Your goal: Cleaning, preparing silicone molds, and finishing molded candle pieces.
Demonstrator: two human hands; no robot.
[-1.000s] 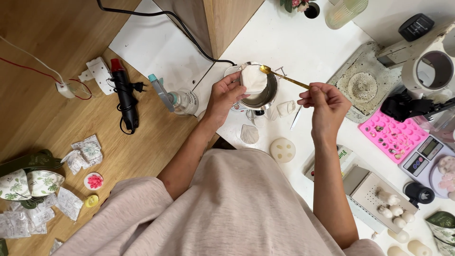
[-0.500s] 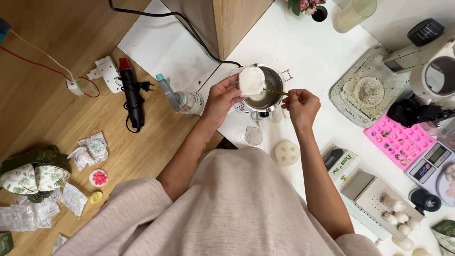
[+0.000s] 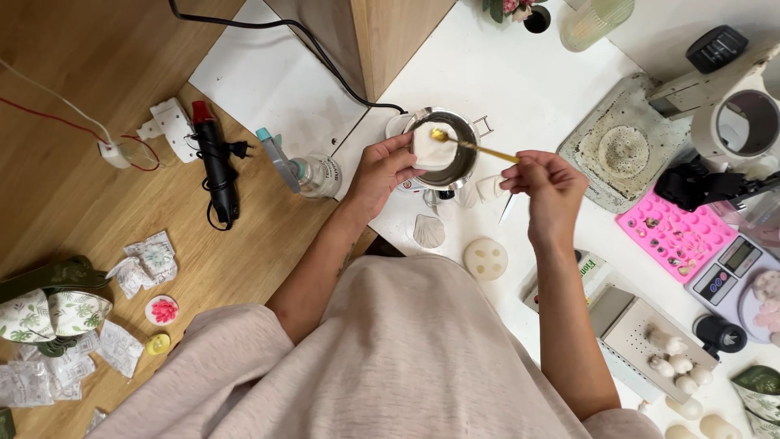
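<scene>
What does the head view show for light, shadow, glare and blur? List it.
Head view: even, soft light; only faint shadows on the white table; no strong glare on the metal pot; wide-angle bend at the edges; left hand and right hand sharp.

A home craft workshop: a white worktable [image 3: 520,73] holds a small metal melting pot [image 3: 451,150] at 12 o'clock, a pink silicone mould [image 3: 674,236] and digital scale [image 3: 727,272] at 3 o'clock, and a heat gun [image 3: 215,167] on the wooden floor at 10 o'clock.
</scene>
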